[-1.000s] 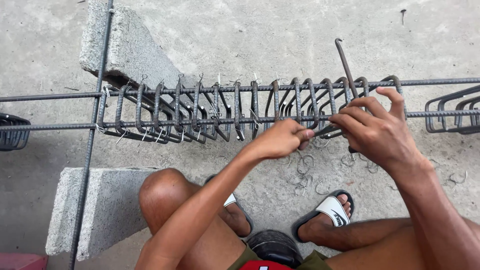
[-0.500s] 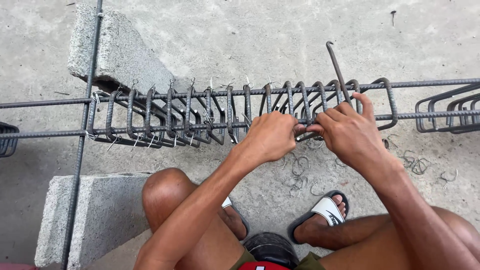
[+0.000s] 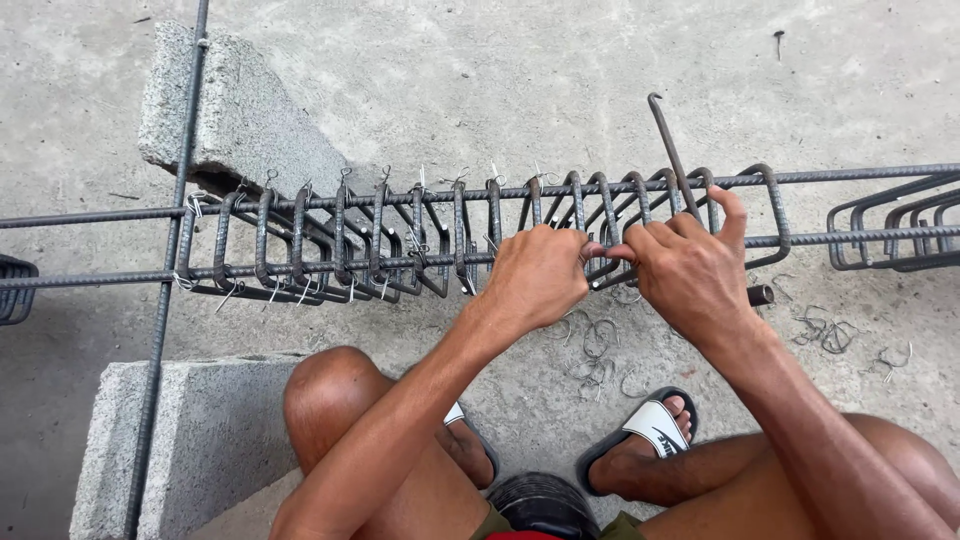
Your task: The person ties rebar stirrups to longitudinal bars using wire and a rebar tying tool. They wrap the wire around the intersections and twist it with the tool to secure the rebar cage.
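From the head view, the person squats over a long cage of dark, ribbed steel reinforcing bars (image 3: 420,195) laid across the concrete floor (image 3: 520,80), and both hands meet at one joint on the near bar. The left hand (image 3: 540,275) is curled closed, knuckles up, its fingertips pinched at that joint; what it pinches is too small to tell, though it looks like a thin tie wire. The right hand (image 3: 690,270) is touching it fingertip to fingertip, fingers bent around the slim steel hook tool (image 3: 672,150), whose shaft rises up and away from the hand with its bent tip at the top. Held that way, the tool can likely be twirled while the other hand steadies the joint.

To the left of the hands stands a row of rectangular steel stirrups (image 3: 340,245), each with short wire ends sticking up where it is bound. Just beyond the right hand more stirrups lean close together. Near the hands on the floor lie loose bent pieces of thin wire (image 3: 598,340). Two grey concrete blocks (image 3: 230,120) sit well to the left; the cage seems propped on them, which would leave room underneath for fingers.
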